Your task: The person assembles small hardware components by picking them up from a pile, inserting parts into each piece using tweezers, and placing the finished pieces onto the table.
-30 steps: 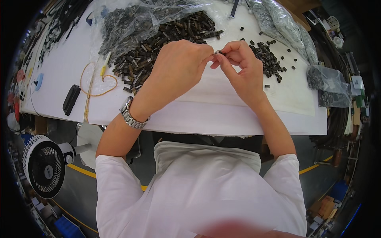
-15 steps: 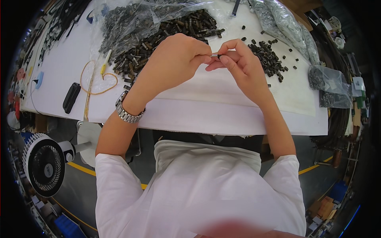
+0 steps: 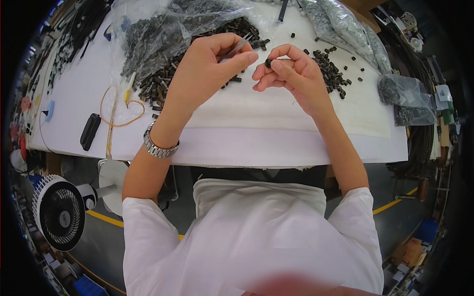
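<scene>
My left hand (image 3: 200, 71) is closed around a slim silvery tool (image 3: 235, 48), whose thin end points up and away; its exact kind does not show. To the right, my right hand (image 3: 302, 76) pinches a small black ring-like piece (image 3: 268, 63) between thumb and forefinger, the other fingers curled loosely below. A gap separates the tool from the piece. Behind my left hand spreads a big heap of small dark rectangular pieces (image 3: 158, 86), partly under clear plastic. A smaller pile of short black pieces (image 3: 330, 71) lies just beyond my right hand.
A clear plastic sheet (image 3: 148, 37) covers the far left. Filled plastic bags (image 3: 410, 98) lie at the right edge. On the left are a black oblong case (image 3: 90, 131), a yellow-handled tool (image 3: 129, 89) and an orange cord (image 3: 121, 124). A fan (image 3: 61, 214) stands below the table's left side.
My hands have moved apart. The tool end has come away from the black piece and now points up, while the piece stays pinched in my right hand.
</scene>
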`<action>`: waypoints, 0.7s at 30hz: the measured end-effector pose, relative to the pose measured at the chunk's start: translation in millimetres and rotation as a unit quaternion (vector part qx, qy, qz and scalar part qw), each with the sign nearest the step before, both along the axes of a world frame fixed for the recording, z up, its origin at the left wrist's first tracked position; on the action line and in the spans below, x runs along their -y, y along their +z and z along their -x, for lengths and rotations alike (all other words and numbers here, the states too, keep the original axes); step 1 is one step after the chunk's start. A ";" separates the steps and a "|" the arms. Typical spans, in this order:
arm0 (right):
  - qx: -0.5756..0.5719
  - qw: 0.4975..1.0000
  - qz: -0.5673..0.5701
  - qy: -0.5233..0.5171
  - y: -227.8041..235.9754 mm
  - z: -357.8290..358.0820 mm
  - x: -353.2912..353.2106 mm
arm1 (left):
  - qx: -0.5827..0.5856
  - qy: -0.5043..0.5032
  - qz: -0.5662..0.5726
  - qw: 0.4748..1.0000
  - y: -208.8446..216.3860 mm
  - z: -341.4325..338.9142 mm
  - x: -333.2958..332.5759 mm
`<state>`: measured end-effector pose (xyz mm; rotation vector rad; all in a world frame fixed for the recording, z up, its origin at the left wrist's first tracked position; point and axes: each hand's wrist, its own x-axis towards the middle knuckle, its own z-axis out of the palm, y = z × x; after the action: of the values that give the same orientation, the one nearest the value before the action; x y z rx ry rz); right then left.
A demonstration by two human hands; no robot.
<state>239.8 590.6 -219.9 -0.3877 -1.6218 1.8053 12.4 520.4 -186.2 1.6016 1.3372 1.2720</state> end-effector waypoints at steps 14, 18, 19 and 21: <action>0.040 0.997 -0.037 -0.047 2.0 12.4 15.7 | -0.091 0.047 -0.064 0.993 -5.8 -21.0 12.8; -0.047 0.997 0.045 0.034 -4.8 11.5 3.6 | -0.042 0.033 -0.073 0.996 -13.1 -15.6 6.7; -0.040 0.998 0.035 0.026 -7.2 11.8 2.9 | -0.043 0.032 -0.073 0.996 -12.5 -14.2 5.8; -0.035 0.999 0.025 0.017 -7.9 10.8 2.7 | -0.068 0.020 -0.032 0.997 -10.9 -12.4 4.1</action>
<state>229.0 587.9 -227.8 -0.3187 -1.5469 1.8668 24.8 516.3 -197.0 1.7402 1.4297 1.2596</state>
